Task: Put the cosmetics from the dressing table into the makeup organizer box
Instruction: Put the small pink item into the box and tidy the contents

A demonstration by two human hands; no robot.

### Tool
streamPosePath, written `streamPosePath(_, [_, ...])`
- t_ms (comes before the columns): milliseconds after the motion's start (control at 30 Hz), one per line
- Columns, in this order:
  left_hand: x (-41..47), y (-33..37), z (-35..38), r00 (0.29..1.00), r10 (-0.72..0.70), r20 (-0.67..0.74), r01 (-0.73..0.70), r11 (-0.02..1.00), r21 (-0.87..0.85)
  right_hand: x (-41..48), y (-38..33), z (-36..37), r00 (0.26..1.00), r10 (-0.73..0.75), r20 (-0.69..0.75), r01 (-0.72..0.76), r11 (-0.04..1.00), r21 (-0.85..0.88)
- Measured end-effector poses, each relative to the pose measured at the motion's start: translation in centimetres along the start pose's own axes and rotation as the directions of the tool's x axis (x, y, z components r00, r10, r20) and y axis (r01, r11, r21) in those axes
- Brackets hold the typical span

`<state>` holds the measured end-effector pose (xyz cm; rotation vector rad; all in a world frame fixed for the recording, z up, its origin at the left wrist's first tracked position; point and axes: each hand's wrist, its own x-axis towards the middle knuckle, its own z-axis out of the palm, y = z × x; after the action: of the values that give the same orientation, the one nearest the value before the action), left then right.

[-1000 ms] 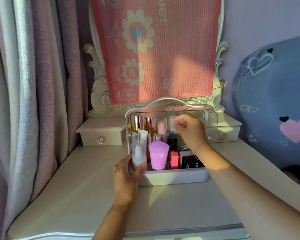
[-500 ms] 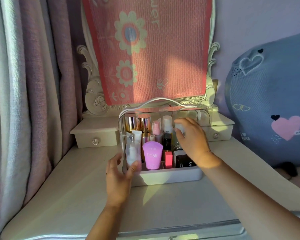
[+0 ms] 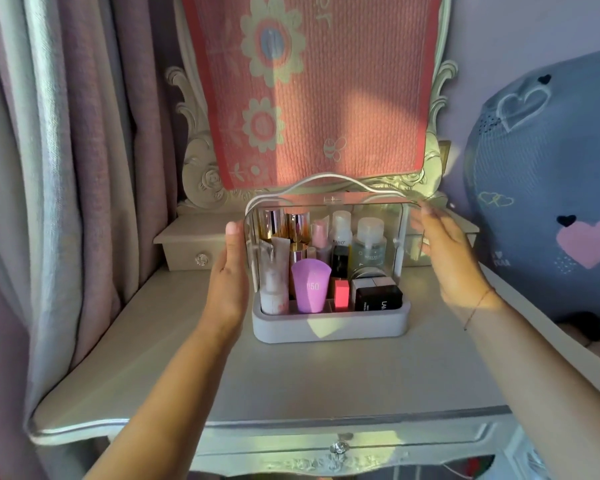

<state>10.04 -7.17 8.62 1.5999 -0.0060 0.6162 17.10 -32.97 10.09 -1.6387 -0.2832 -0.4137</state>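
Stocked organizer box (image 3: pixel 329 328) between flat left hand (image 3: pixel 231 282) and right hand (image 3: pixel 448 261)

right hand (image 3: pixel 454 268) withdrawn, left hand (image 3: pixel 231 282) raised

I see the makeup organizer box (image 3: pixel 329 329), full of cosmetics (image 3: pixel 310 289), on the dressing table (image 3: pixel 291 382). The left hand (image 3: pixel 231 282) lies flat against its clear left wall, and the right hand (image 3: pixel 454 265) is straight-fingered at the right.

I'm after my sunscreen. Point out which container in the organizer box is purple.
The purple tube at front centre, printed 50, between the white pump bottle and the red stick.
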Motion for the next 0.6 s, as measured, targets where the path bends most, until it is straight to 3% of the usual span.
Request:
streamPosePath(167, [-2.8, -2.1, -0.4, 0.997, -0.074, -0.014, 0.073, 0.994, -0.082, -3.2, 2.3, -0.9, 0.995, 0.078, -0.063, -0.067, 0.986, 0.154])
streamPosePath(300, [-4.8, -4.6, 0.2, 0.99, -0.133, -0.043, 0.132, 0.991, -0.015, -5.9, 5.9, -0.9, 0.99, 0.139, -0.017, -0.138, 0.988, 0.075])
streamPosePath(467, [-4.8, -6.0, 0.7, 0.984, -0.176, -0.037, 0.176, 0.984, -0.006, -6.3, 7.4, -1.2, 0.995, 0.092, 0.047, -0.096, 0.991, 0.089])
streamPosePath(600, [-4.5, -7.7, 0.4, 0.964, -0.265, -0.023, 0.266, 0.962, 0.071, -5.8, 8.6, -1.3, 0.972, 0.218, 0.085, -0.206, 0.97, -0.131])
